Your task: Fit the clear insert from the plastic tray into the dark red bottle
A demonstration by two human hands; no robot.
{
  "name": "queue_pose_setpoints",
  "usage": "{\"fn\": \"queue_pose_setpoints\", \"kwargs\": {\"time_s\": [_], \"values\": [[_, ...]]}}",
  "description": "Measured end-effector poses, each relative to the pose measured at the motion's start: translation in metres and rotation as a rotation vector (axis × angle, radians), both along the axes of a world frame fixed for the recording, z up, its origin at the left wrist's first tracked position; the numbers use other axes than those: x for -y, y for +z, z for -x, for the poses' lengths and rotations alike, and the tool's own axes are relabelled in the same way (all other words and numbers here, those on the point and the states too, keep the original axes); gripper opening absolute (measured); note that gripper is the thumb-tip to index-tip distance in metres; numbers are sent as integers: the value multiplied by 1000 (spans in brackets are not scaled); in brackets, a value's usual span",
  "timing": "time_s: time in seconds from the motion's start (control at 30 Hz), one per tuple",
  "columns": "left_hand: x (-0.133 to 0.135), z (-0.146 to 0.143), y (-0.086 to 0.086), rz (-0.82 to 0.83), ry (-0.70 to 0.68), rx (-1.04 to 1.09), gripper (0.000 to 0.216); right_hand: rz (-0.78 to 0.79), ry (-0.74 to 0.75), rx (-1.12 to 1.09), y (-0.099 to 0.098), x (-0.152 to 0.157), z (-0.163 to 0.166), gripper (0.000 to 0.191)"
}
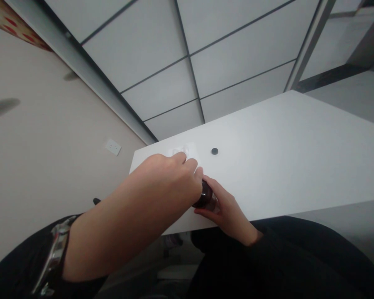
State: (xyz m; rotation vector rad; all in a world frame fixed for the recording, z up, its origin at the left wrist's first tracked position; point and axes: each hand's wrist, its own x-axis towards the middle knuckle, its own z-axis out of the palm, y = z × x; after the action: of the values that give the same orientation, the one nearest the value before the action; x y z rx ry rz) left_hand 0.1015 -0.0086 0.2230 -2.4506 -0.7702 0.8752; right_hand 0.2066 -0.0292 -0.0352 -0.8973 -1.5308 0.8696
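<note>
My right hand (pixel 226 207) is wrapped around a small dark brown bottle (pixel 206 197) near the front edge of the white table (pixel 286 153). My left hand (pixel 180 174) reaches across above the bottle's upper part, its fingers curled closed. What the left fingers hold, if anything, is hidden behind the hand. A small round dark cap (pixel 214 151) lies flat on the table beyond both hands. Just past the left knuckles sits a crumpled whitish, partly see-through thing (pixel 181 149), mostly covered by the hand.
A wall with a white power socket (pixel 113 147) is on the left. Behind the table stand white panelled doors (pixel 162 79) with dark strips. The table's front edge runs close to my dark-clothed legs (pixel 286 257). On the left wrist is a shiny watch (pixel 54 253).
</note>
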Motion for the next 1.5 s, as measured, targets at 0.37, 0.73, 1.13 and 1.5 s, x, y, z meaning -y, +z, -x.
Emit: {"fn": "queue_pose_setpoints", "kwargs": {"time_s": [0.37,0.73,1.13,1.5], "values": [[2,-11,4,-7,-17,15,18,-29,9,12,1,-1,-1,79],[3,-20,2,31,54,-58,23,17,32,-3,5,-1,-2,78],[3,-26,3,-8,29,-20,27,53,43,5,8,0,-3,70],[4,-29,0,22,73,-4,27,59,48,-32,6,0,-2,63]]}}
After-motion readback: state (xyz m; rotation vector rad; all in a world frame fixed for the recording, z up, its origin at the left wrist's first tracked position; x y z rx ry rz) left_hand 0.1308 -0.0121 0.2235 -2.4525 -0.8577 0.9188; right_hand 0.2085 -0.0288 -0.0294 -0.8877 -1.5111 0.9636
